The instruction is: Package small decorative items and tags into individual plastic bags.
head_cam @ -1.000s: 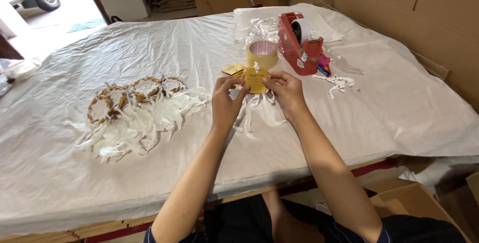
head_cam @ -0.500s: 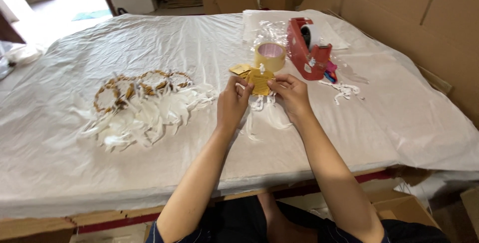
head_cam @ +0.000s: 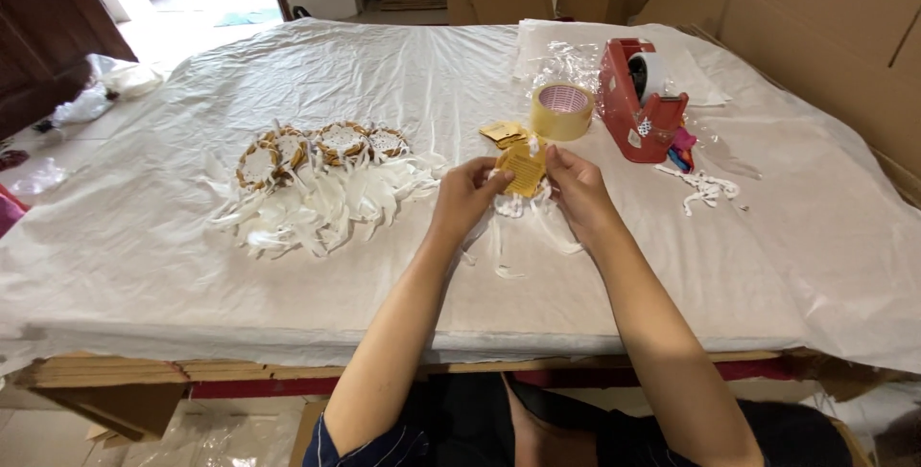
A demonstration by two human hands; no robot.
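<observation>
Since the frame a second ago our hands have come a little nearer to us across the table [head_cam: 144, 266], away from the roll of tape [head_cam: 562, 110], which then sat just behind our fingers and now stands clear of them. Both hands remain closed on the same small piece.

Our left hand [head_cam: 467, 197] has its fingers curled, thumb and fingertips pinching the left edge of a yellow card tag [head_cam: 526, 168]. Our right hand [head_cam: 578, 189] pinches the tag's right edge in the same way. The tag is raised slightly above the white sheet, around the middle of the table, and white ribbon strands [head_cam: 518, 227] trail from beneath it onto the sheet toward the near edge. Whether the strands are fixed to the tag we cannot tell.

Just behind the tag lie a few more yellow tags [head_cam: 503, 131], and behind those the tape roll. To the right of the roll stands a red tape dispenser [head_cam: 635, 103], near the far right corner, with a clear plastic wrapper [head_cam: 561, 62] behind it. Toward the left side, well apart from our hands, a row of round woven ornaments with white ribbons [head_cam: 312, 175] lies flat. A small scrap of white ribbon [head_cam: 705, 189] lies near the dispenser.
</observation>
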